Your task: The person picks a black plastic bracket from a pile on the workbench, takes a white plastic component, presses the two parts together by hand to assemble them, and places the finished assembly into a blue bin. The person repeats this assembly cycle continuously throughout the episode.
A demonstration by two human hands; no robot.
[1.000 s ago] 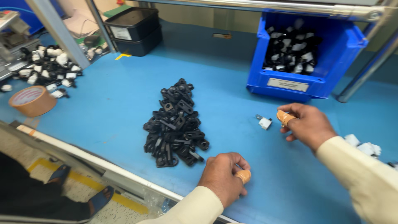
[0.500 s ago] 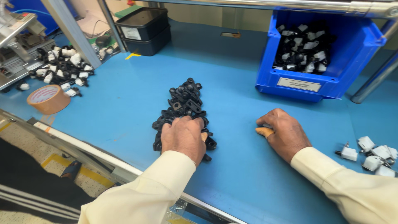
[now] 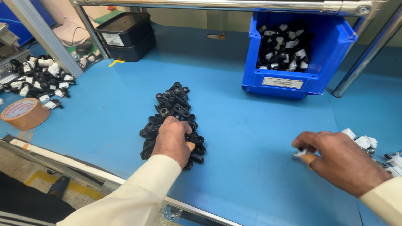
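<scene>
A heap of small black plastic parts [image 3: 169,106] lies in the middle of the blue table. My left hand [image 3: 172,140] rests on the near end of that heap, fingers curled down among the parts; whether it grips one is hidden. My right hand [image 3: 335,159] is low over the table at the right, its thumb and fingers pinched on a small white and metal part [image 3: 300,153]. Several white parts [image 3: 363,141] lie just beyond that hand, at the right edge.
A blue bin [image 3: 326,62] with black and white parts stands at the back right, beside a slanted metal post [image 3: 364,54]. Stacked black boxes [image 3: 125,35] sit at the back left. A tape roll [image 3: 24,113] and more mixed parts [image 3: 39,77] lie far left.
My right hand has slid to the right, toward the white parts, and pinched one. My left hand stays on the black heap, which it reached a second ago.
</scene>
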